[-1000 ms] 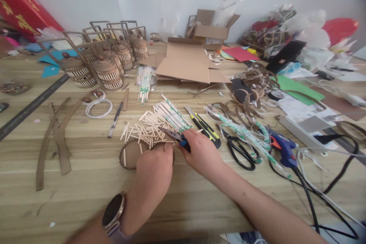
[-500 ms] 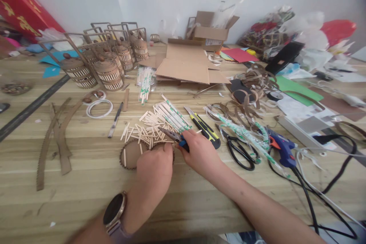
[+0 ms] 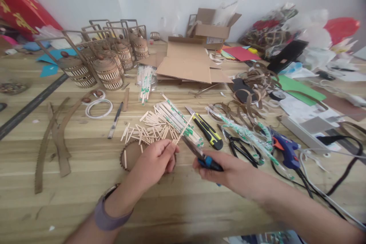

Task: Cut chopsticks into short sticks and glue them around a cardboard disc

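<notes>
My left hand (image 3: 156,160) is raised a little above the wooden table and pinches one long pale wooden stick (image 3: 184,129) that slants up to the right. My right hand (image 3: 225,169) is closed round the blue handles of pliers (image 3: 197,150), whose jaws point up-left, close to the stick. Under my left hand lies a round brown cardboard disc (image 3: 132,153) with one short stick on it. Behind it a heap of short cut sticks (image 3: 145,131) spreads beside a bundle of wrapped chopsticks (image 3: 174,116).
A yellow-black utility knife (image 3: 206,127), black scissors (image 3: 238,146) and a blue glue gun (image 3: 283,146) with its cable lie to the right. Small slatted cardboard lanterns (image 3: 107,70) stand back left, folded cardboard boxes (image 3: 187,63) behind, curved cardboard strips (image 3: 55,139) at left.
My left hand has lifted off the disc, turned over and now holds up a long stick. My right hand has drawn back to the right with the pliers.
</notes>
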`<state>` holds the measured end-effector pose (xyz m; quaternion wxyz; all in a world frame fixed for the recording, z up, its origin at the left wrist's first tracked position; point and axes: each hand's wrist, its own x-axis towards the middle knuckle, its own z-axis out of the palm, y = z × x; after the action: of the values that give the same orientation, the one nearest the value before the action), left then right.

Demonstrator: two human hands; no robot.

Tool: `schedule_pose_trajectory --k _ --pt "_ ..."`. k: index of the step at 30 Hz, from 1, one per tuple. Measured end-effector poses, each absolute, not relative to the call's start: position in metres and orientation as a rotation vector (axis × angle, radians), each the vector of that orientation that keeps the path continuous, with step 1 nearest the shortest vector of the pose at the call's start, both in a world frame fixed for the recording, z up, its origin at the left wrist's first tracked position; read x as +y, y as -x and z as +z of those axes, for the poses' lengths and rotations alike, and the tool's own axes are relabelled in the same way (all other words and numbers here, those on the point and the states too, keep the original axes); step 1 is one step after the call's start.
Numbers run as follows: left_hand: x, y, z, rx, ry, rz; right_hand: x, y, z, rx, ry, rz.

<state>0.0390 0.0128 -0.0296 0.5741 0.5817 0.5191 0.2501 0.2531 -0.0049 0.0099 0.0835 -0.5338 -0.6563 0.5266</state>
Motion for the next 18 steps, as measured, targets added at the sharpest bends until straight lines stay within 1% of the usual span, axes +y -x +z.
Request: schedule_pose_trajectory --k 2,4,9,18 --pt "0.012 -0.041 -0.029 1.17 -1.265 0.598 -0.012 -0.258 0.008 -1.855 1.662 1.742" --pt "0.011 -0.043 -0.027 1.132 -1.209 0.606 -0.016 -0.26 0.006 -1.735 1.716 1.836" --pt "0.008 -0.046 -0.024 1.052 -1.198 0.568 -0.012 -0.251 0.009 -1.574 1.779 1.932" --pt "0.004 -0.048 -0.024 1.046 -1.265 0.518 -0.001 -0.227 0.017 -1.437 1.678 2.006"
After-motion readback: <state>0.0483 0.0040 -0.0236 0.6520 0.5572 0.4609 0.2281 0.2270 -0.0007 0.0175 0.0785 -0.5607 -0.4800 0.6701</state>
